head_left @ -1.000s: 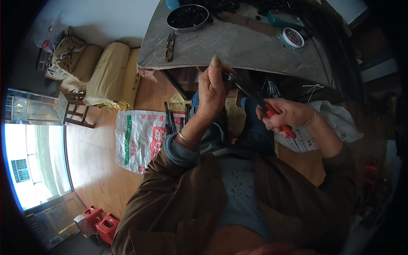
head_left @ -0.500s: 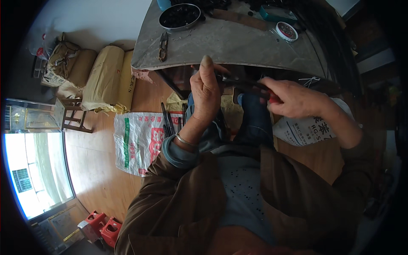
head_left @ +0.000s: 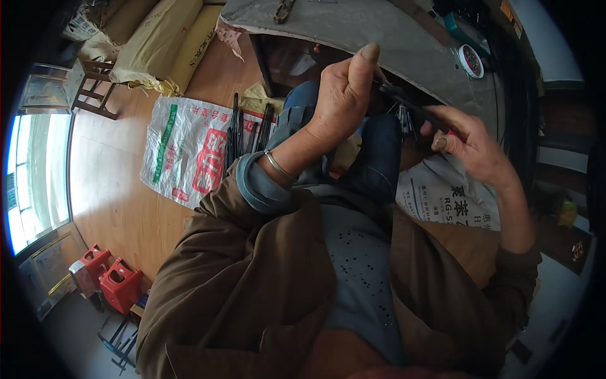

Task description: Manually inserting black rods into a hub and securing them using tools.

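Observation:
My right hand (head_left: 470,142) is closed round a long dark tool (head_left: 413,106) with a bit of red handle showing by the fingers. The tool slants up and left, its far end close to my left hand (head_left: 344,95). That hand is closed with its thumb pointing up; its fingers are turned away, and what they hold is hidden. Both hands are in front of the grey table's edge, over my knees. Thin metal pieces (head_left: 404,119) show under the dark tool, too small to name.
The grey table (head_left: 353,25) carries snips (head_left: 283,11), a white round tub (head_left: 470,61) and a teal box (head_left: 464,31). Black rods (head_left: 237,129) lie on a white sack (head_left: 167,148) at the left. Another printed sack (head_left: 448,196) is at the right. Red stools (head_left: 120,284) stand lower left.
The view has shifted, so the table sits higher and farther right. My left thumb now leans to the right, and the dark tool slopes more steeply down toward my right hand.

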Available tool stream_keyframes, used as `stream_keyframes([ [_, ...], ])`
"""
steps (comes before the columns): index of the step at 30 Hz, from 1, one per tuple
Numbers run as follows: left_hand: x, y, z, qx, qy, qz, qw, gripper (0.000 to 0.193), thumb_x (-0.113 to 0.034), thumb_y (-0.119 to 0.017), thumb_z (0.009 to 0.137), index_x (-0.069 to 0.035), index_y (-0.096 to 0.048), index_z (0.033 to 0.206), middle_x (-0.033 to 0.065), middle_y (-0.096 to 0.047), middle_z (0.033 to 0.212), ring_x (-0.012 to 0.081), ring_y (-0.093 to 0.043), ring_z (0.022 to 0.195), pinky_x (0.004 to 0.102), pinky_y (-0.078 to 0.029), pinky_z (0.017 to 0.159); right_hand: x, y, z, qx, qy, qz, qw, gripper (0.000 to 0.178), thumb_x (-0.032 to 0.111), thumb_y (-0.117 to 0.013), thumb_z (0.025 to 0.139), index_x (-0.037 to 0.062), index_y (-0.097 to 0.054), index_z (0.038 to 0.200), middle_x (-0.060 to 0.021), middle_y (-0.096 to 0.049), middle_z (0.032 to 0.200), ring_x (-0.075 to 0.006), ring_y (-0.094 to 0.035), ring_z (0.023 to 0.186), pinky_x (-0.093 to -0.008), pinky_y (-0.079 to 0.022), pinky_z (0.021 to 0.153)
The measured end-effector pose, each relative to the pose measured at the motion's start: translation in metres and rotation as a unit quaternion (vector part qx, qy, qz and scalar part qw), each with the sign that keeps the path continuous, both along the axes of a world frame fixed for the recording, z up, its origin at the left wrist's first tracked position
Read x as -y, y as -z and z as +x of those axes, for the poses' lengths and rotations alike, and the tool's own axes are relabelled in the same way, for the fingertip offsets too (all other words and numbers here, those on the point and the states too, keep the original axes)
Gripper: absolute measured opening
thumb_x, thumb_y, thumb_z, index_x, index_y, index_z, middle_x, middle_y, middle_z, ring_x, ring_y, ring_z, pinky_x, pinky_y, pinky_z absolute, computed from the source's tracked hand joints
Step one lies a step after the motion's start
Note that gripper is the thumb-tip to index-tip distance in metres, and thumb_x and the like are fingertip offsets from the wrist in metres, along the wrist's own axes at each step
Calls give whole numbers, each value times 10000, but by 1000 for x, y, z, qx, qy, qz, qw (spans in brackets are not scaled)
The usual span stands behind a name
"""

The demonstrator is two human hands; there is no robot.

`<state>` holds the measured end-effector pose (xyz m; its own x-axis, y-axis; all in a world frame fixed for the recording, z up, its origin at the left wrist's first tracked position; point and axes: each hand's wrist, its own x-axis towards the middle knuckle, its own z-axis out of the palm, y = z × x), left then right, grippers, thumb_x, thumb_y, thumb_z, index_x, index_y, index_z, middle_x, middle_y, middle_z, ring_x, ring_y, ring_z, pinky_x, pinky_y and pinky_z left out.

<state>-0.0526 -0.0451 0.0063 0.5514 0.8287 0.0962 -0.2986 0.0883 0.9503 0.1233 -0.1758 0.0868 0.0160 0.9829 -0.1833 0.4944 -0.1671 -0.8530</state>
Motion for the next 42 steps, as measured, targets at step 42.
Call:
stream_keyframes([
  [42,-9,-3,-5,-52,165,-65,983,633,-595,-342,951,-40,-568,745,8,-452,516,73,-378,434,234,-289,427,5,25,-34,-274,33,-283,919,395,404,-458,980,37,-476,833,26,-382,552,-56,-372,448,-221,-358,424],
])
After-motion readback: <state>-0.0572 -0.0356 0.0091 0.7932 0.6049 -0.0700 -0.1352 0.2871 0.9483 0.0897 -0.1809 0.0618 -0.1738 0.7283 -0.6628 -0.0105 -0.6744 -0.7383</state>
